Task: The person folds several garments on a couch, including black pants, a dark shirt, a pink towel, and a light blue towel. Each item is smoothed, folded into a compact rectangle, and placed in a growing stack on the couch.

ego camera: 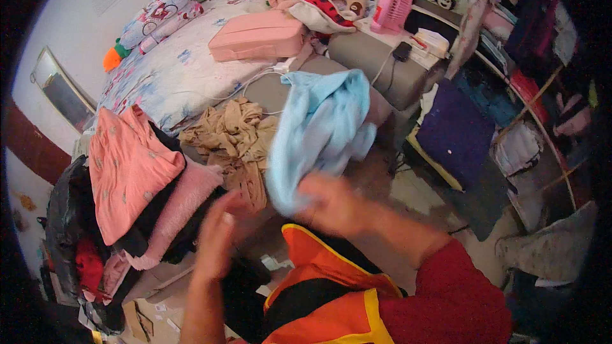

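Note:
A light blue garment (318, 124) hangs spread and blurred in front of me, its lower left edge gripped by my right hand (327, 200). My left hand (229, 220), also blurred, is raised to the left of the garment with its fingers apart, touching nothing that I can see. Crumpled tan cloth (239, 134) lies just beyond my hands. To the left, a coral patterned garment (134, 167) rests on a pile beside a fuzzy pink cloth (184, 210).
A bed (191, 62) with a pink case (258, 36) stands at the back. Behind the blue garment is a grey padded bench (368, 59) with cables and a pink plastic fan (392, 5). Hanging clothes and a dark blue cloth (454, 129) fill the right side.

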### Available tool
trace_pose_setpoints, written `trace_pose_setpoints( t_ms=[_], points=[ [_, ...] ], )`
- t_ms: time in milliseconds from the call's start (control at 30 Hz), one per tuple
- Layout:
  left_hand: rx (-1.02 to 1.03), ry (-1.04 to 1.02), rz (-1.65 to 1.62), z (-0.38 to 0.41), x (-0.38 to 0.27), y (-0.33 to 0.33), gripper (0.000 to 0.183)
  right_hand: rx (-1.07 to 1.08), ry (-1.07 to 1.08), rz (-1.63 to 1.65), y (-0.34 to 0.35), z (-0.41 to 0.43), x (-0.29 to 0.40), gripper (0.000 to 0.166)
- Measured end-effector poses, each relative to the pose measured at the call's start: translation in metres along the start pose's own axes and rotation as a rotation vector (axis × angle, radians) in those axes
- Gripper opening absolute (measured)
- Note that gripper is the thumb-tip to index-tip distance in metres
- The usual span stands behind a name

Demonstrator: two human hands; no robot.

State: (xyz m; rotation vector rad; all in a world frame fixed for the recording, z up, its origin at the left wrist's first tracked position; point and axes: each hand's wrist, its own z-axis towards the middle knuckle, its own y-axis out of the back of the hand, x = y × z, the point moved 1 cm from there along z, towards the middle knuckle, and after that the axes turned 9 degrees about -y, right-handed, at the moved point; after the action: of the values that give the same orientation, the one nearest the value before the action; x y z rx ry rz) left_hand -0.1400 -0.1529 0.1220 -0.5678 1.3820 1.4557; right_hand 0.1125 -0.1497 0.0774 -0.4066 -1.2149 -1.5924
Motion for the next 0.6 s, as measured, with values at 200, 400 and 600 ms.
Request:
trace_pose_setpoints(
  t_ms=[200,400,600],
  points=[
    [0.096,0.082,-0.239,-0.063,0.007,-0.068,0.034,0.792,-0.026,0.419,-0.047,-0.071,0.087,0.031],
    [-0.205,0.123,-0.304,-0.136,0.004,0.012,0.045,0.103,-0.284,-0.106,-0.016,-0.069,0.005,0.045],
    [-0.477,0.003,-0.374,-0.208,-0.012,0.102,0.057,0.519,-0.242,-0.408,-0.05,-0.076,-0.02,0.028]
  ],
)
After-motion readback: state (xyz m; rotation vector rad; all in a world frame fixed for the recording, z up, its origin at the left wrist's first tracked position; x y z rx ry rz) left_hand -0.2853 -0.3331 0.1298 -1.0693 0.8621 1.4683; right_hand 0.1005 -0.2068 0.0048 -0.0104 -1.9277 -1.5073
